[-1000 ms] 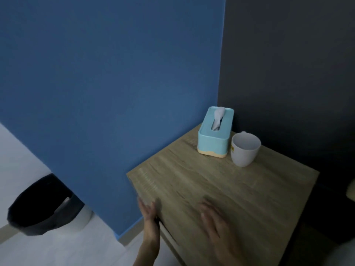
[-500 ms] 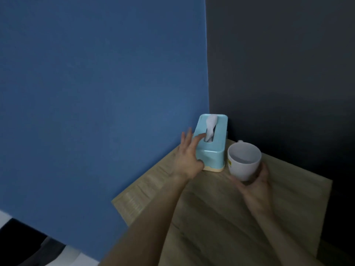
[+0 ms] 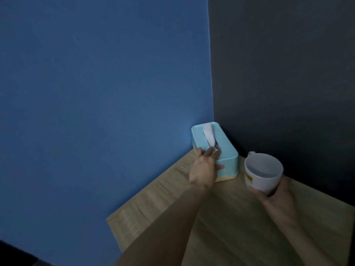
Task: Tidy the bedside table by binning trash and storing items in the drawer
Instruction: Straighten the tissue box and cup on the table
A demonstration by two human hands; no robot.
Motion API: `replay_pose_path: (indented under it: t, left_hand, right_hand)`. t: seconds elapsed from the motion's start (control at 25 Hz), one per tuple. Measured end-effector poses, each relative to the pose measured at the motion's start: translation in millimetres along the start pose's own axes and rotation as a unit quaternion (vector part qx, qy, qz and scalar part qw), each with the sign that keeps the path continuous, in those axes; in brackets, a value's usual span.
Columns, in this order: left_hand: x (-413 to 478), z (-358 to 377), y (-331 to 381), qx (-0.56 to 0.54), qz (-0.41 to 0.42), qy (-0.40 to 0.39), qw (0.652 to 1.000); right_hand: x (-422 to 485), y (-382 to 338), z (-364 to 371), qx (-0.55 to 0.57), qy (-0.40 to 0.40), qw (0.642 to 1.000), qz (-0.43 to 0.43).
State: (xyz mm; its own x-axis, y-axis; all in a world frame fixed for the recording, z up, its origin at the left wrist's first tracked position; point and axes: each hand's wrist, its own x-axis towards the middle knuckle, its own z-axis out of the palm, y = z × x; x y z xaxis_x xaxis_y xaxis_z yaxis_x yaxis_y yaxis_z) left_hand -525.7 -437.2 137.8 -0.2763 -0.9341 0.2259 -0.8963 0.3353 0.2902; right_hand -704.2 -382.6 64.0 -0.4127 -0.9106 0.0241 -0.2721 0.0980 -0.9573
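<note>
At the back corner of the wooden bedside table, your left hand clasps the light-blue plastic tissue box; your right hand cups the white ceramic mug just beside it.

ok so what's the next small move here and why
Probably lift the tissue box out of the corner toward you: the left hand grips its near end, fingers over the top and thumb on the front, it sits close against the blue wall, and the right hand holds the white mug.

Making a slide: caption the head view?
On a wooden bedside table, left hand grips tissue box, right hand holds white mug.
</note>
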Motion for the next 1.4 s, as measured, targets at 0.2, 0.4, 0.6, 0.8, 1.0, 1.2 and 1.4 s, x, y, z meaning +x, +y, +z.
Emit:
replay_pose_path:
  t: [0.2,0.4,0.6,0.8,1.0,1.2,1.4]
  left_hand:
    - [24.6,0.0,28.3,0.097,0.004,-0.042,0.994]
    - [36.7,-12.3,25.1,0.059,0.014,-0.096,0.994]
    - [43.5,-0.9,30.4,0.067,0.025,-0.086,0.994]
    - [50.4,13.4,32.9,0.158,0.023,-0.058,0.986]
    - [54.4,21.1,24.3,0.162,0.047,-0.052,0.984]
    - [59.0,29.9,18.3,0.144,0.057,-0.072,0.985]
    - [19.1,18.4,3.4,-0.079,0.051,-0.023,0.995]
  right_hand:
    - [5.6,2.8,-4.0,0.003,0.039,0.999,-0.02]
    - [3.2,8.5,-4.7,0.002,0.065,0.998,-0.026]
    - [4.0,8.4,-5.5,0.014,0.053,0.998,-0.033]
    - [3.9,7.3,-4.6,-0.035,0.061,0.996,-0.047]
    - [6.6,9.1,-4.0,-0.037,0.063,0.996,-0.049]
    - [4.8,7.3,-2.6,-0.039,0.072,0.996,-0.046]
    - [-8.6,-1.4,-2.3,-0.145,0.091,0.985,0.008]
